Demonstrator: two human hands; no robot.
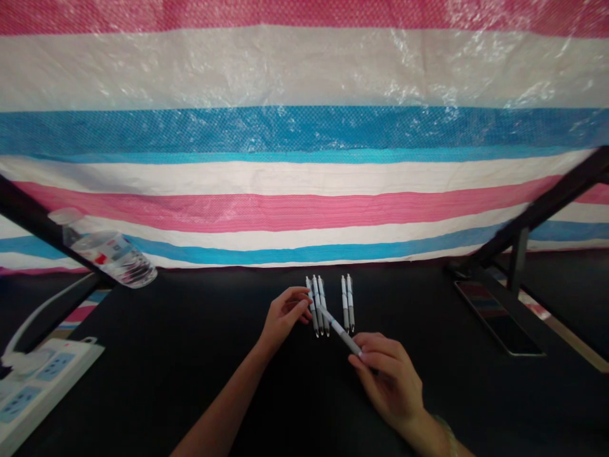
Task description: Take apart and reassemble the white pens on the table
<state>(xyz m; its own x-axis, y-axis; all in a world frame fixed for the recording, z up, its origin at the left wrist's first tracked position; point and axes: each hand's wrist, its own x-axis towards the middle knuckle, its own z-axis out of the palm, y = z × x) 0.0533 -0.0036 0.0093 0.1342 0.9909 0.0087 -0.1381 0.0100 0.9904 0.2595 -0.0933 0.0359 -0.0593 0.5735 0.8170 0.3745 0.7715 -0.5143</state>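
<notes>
In the head view, a matte black flat tabletop (181, 343) is stretching back to a glossy plastic sheet with pink, white and blue stripes (285, 212), which is hanging along its far edge. A slanting black bar (547, 206) is bounding the right side, and a black rectangular phone with a pale rim (497, 317) is lying near its foot. On the left, a clear plastic bottle with a red-and-white label (117, 257) and a white power strip with blue socket panels (52, 384) are taking up the margin. Open black surface is running between the power strip and the left forearm, and between the right hand and the phone.

The right hand (392, 374) is gripping a slim white-and-grey pen (340, 330) by its near end, thumb against fingers. This pen is slanting up and leftward, its far end overlapping a row of three similar pens (320, 311) in sight. Two more white-and-grey pens (347, 304) are lying side by side just right of them. The left hand (285, 314) is hovering with loosely parted fingers beside the three; whether it is touching one, I cannot tell.
</notes>
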